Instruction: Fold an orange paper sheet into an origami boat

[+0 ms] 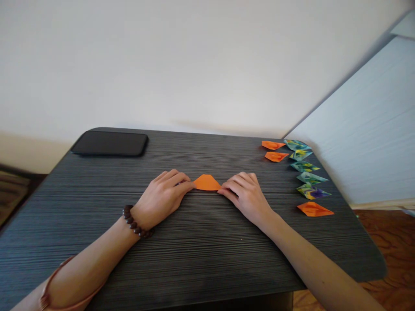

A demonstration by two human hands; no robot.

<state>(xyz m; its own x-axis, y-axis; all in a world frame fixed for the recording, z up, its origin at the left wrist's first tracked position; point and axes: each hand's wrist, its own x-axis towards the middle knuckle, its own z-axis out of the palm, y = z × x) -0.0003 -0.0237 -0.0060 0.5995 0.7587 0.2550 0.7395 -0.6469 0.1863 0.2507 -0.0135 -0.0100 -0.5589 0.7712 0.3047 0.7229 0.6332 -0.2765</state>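
Our left grip (164,194) and right grip (247,195) angle inward, palms down; we pinch opposite ends of the orange paper (206,183).

Left forearm (106,248) slanting up from lower left, right forearm (301,248) angling up from lower right! Left grip (164,192), back uppermost, fingers curled, thumb (185,186) pinched in; right grip (245,194) nearly its mirror, pinching too, fingertips (223,188) pointing inward!

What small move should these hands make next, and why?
Perhaps the right hand should fold its end of the paper inward while the left hand steadies the other: both pinch the paper, which looks plainer than the folded shapes at right.
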